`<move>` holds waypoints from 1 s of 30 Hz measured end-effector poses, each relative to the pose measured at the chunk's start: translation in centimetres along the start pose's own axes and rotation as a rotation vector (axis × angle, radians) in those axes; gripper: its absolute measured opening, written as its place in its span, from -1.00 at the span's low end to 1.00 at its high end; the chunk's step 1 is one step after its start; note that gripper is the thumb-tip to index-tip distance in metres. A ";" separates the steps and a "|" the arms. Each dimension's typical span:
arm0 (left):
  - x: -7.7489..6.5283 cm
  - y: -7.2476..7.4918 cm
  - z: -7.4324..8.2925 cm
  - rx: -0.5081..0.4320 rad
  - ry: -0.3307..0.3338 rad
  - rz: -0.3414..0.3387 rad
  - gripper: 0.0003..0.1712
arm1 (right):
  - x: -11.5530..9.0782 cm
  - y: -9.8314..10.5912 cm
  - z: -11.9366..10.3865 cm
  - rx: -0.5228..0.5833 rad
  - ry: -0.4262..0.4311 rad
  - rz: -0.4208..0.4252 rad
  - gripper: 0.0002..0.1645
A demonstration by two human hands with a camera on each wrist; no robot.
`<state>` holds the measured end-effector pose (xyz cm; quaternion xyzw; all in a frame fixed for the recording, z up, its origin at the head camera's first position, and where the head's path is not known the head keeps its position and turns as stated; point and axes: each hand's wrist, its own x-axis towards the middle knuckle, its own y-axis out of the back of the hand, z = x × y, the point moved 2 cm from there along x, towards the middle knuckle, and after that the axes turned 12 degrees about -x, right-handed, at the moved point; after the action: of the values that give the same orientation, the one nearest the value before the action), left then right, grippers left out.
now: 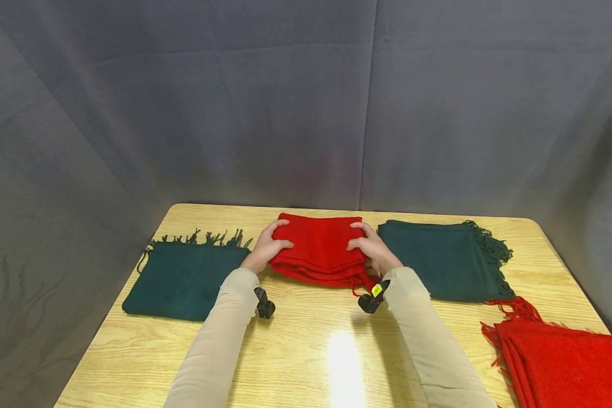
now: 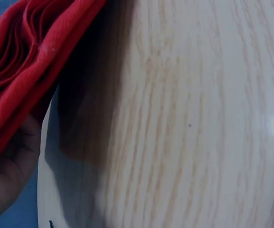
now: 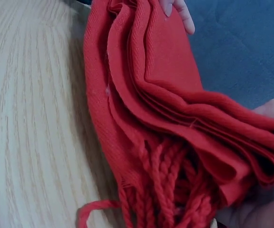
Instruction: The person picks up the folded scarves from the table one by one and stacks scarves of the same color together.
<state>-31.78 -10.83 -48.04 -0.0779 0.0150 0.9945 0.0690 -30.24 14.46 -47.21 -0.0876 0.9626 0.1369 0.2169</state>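
Observation:
A folded red scarf [image 1: 318,246] is held in the head view at the back middle of the table. My left hand [image 1: 269,247] grips its left side, and my right hand [image 1: 371,247] grips the right side. Stacked layers of the scarf [image 2: 27,61] show in the left wrist view, raised over the wood with a dark shadow below; part of the left hand [image 2: 15,166] shows under them. Twisted fringe hangs from the scarf [image 3: 175,61] at the right hand's end in the right wrist view. Some fingers are hidden behind the cloth.
A folded dark green scarf [image 1: 186,280] lies to the left, fringe toward the back. Another green scarf [image 1: 433,260] lies to the right, fringe on its right side. A second red scarf [image 1: 571,362] sits at the front right corner. Grey curtain [image 1: 285,124] hangs behind the wooden table [image 1: 296,351].

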 end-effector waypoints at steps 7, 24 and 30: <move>-0.1 0.5 0.4 0.016 -0.017 -0.014 -0.35 | -0.5 0.2 -0.8 0.009 0.077 -0.003 -0.26; -1.4 0.8 2.4 -0.030 -0.038 -0.028 -0.33 | -1.3 0.8 -1.9 0.013 0.232 -0.014 -0.34; -1.8 0.9 2.7 -0.004 -0.049 -0.029 -0.34 | -1.9 0.8 -2.3 0.033 0.222 -0.029 -0.31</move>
<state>-30.60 -11.85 -45.09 -0.0540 0.0101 0.9950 0.0835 -29.62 14.77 -44.22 -0.1128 0.9814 0.1073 0.1121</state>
